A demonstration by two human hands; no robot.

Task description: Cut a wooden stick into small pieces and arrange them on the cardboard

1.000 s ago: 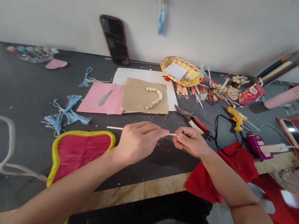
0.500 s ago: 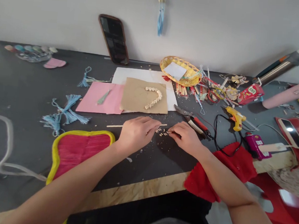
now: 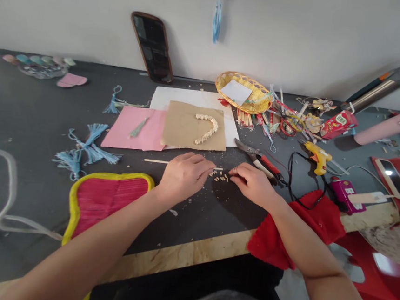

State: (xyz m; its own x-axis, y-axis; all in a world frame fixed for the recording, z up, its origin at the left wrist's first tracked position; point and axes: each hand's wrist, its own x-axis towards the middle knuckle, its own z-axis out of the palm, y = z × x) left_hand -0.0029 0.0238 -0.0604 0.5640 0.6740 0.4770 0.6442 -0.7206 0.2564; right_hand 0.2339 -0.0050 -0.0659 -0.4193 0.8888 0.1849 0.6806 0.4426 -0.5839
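My left hand (image 3: 186, 176) is closed in a pinch above the dark tabletop; what its fingertips hold is hidden. A thin pale stick (image 3: 155, 161) lies behind that hand, its ends showing on both sides. My right hand (image 3: 252, 185) is pinched too, at the right edge of several tiny pale cut pieces (image 3: 222, 178) scattered between the hands. Anything in its fingertips is too small to make out. Beyond the hands, a curved chain of small pale clusters (image 3: 208, 136) rests on a brown paper sheet (image 3: 181, 126). Pruning shears (image 3: 259, 160) lie just past my right hand.
A yellow basket (image 3: 223, 83), a propped phone (image 3: 153, 48) and a yellow glue gun (image 3: 318, 158) with a black cable stand farther back. Blue tassels (image 3: 93, 147) and a yellow-edged pink panel (image 3: 108, 193) are at left. Red cloth (image 3: 320, 219) lies under my right forearm.
My right hand has drawn slightly right, away from the left fingertips, and more of the tiny pieces show between the hands. My left hand has hardly moved. The view has shifted slightly.
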